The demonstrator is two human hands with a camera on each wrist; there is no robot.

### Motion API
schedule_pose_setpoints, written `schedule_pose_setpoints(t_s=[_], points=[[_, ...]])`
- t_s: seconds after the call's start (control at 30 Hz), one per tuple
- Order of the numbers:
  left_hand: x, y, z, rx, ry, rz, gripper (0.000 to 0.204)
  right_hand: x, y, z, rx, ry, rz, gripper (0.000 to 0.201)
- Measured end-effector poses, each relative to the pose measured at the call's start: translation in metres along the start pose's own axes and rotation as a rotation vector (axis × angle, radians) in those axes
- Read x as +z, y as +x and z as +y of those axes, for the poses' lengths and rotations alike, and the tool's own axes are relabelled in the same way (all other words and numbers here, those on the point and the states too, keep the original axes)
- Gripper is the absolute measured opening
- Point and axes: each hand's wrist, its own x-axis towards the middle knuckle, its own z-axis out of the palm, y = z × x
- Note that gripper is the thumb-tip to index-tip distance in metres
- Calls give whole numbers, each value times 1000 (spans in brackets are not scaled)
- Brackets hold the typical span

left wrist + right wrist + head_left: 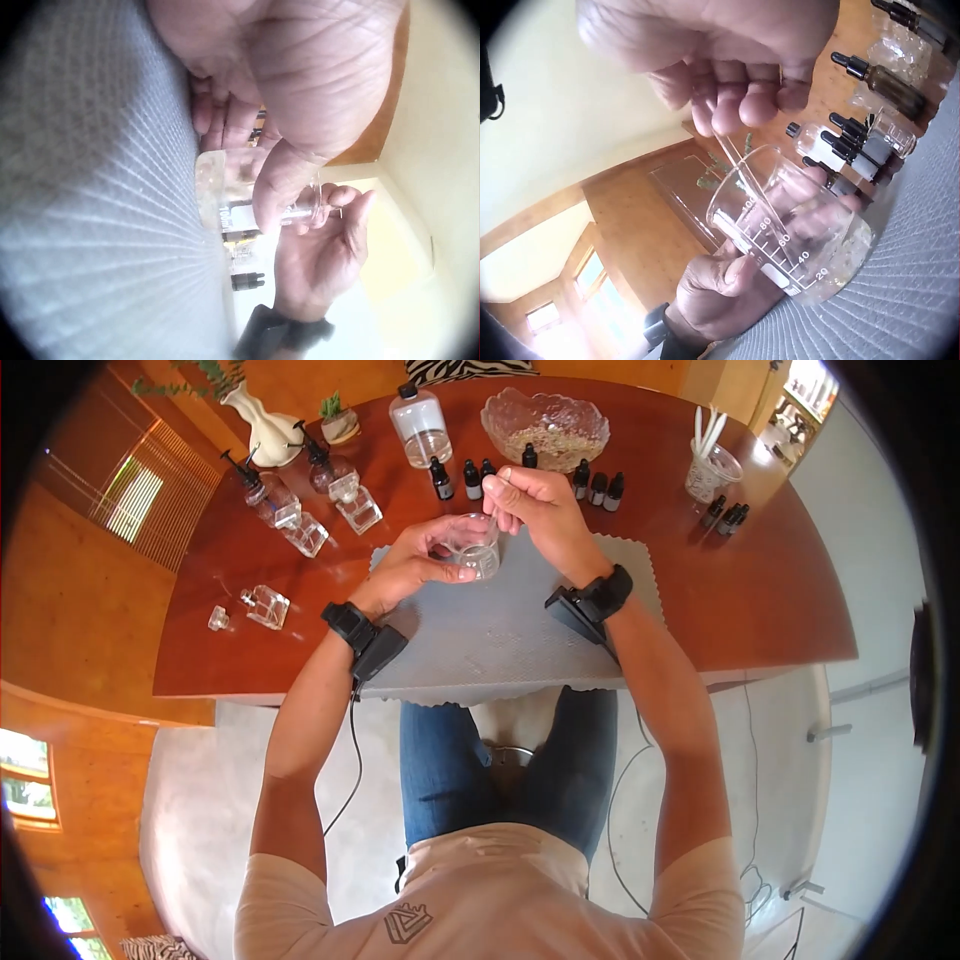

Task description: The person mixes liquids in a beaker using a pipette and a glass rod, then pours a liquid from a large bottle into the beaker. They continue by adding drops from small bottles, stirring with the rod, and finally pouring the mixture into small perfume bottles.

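A clear glass beaker (pixel 482 563) with white measuring marks stands on the grey mat (pixel 470 630), a little clear liquid at its bottom. Around its side curl the thumb and fingers of my left hand (pixel 415 560). My right hand (pixel 540 510), raised above the rim, pinches a thin clear glass rod (pixel 739 161). The rod slants down into the beaker, its lower part seen through the glass in the right wrist view. In the left wrist view the left thumb covers part of the beaker's wall.
Small black dropper bottles (pixel 472 478) line the mat's far edge, before a large clear bottle (pixel 421 435) and a glass bowl (pixel 546 432). Perfume bottles (pixel 358 508) stand at left. At right are a cup of white sticks (pixel 712 465) and more dropper bottles (pixel 733 518).
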Motion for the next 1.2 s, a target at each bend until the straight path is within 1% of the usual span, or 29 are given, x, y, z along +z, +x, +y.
schedule_pose_setpoints(t_s=[0.1,0.17,0.2,0.23,0.33,0.43,0.53,0.63,0.73,0.83,0.93,1.03,1.13,1.2], points=[[-1,2,-3,17,24,5,65,1,-1,-6,-79,-34,74,32],[0,0,-3,27,1,-8,65,-1,1,6,-92,-91,14,34],[-1,1,-2,32,-7,-17,65,0,3,3,-100,-120,-13,35],[-1,2,-2,42,13,-8,64,1,1,1,-70,-59,-19,34],[-1,2,-1,37,12,-15,62,1,1,-1,-90,-14,11,34],[-2,2,0,23,25,-1,61,2,2,-4,-127,-36,55,35],[-3,1,-3,21,7,-4,62,-8,2,0,18,-36,-163,33],[-3,2,-4,55,-5,-10,63,2,0,-2,9,65,-14,36],[-3,2,-2,19,18,-8,65,2,2,0,-84,-83,-7,35],[-4,3,-6,40,43,1,66,-3,2,-3,11,-10,-130,34],[-4,3,-6,52,31,6,67,0,0,-4,14,62,-90,33],[-2,2,-4,42,18,20,67,6,0,-4,-13,66,76,33],[-4,2,-5,33,28,-5,67,0,2,-3,-45,-67,-77,33],[-5,1,-7,26,31,-5,67,-2,0,-5,-4,-19,-108,32]])
